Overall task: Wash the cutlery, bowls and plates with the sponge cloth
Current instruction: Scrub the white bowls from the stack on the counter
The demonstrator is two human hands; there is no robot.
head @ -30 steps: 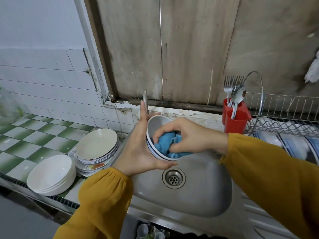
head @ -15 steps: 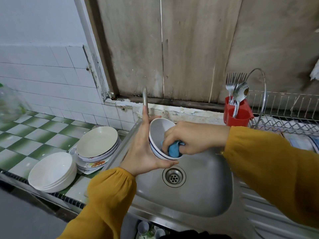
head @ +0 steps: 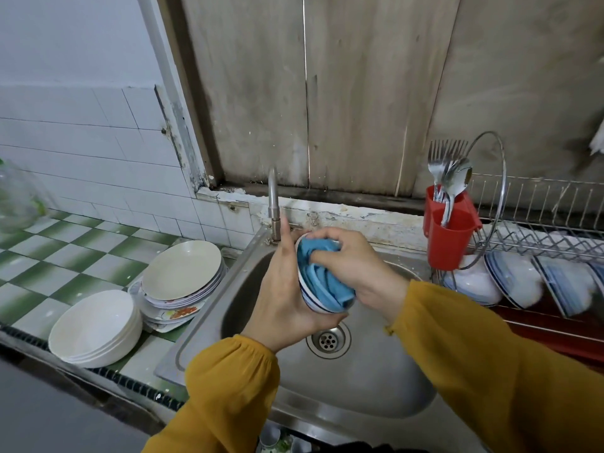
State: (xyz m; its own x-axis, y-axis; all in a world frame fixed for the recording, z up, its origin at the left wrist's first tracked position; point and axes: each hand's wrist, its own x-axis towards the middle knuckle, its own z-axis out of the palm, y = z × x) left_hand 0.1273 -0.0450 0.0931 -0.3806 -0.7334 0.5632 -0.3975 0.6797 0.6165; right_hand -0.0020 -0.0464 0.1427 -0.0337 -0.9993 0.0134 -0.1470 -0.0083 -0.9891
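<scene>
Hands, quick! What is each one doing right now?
Left hand: holds the bowl, thumb curled under it.
Right hand: grips the blue sponge cloth inside the bowl.

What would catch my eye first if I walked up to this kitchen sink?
Two hands in mustard sleeves work over the steel sink: the left hand cradles a small bowl while the right hand grips a blue sponge cloth inside it. Stacked plates wait on the checked counter to the left, and a red holder of cutlery sits to the right.
</scene>
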